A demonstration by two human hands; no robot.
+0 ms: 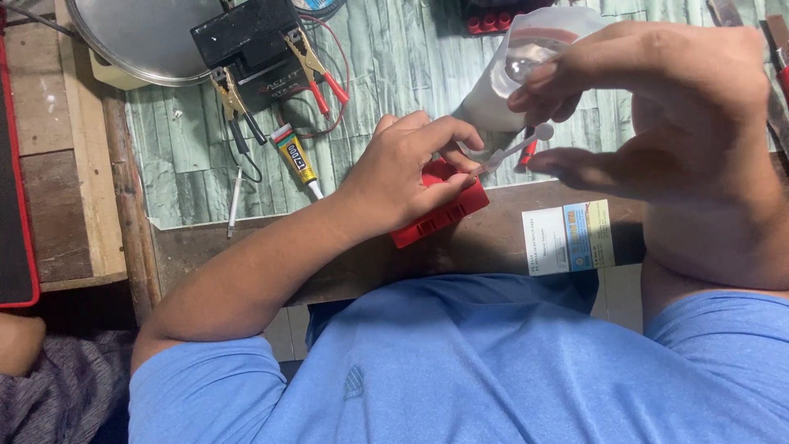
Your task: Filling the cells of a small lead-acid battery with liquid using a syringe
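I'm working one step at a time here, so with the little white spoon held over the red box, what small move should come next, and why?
Probably lower the small white spoon that the right hand holds by its end, bringing its near tip onto the red box. The left hand already steadies that box on the table, its fingers close to the spoon's near end, which sits just above the box.

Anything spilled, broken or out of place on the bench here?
Nothing looks spilled or broken. The left hand steadies a red plastic case; the right hand holds a small white spoon and a white pouch. The only loose items are a glue tube lying on the mat near the clipped battery.
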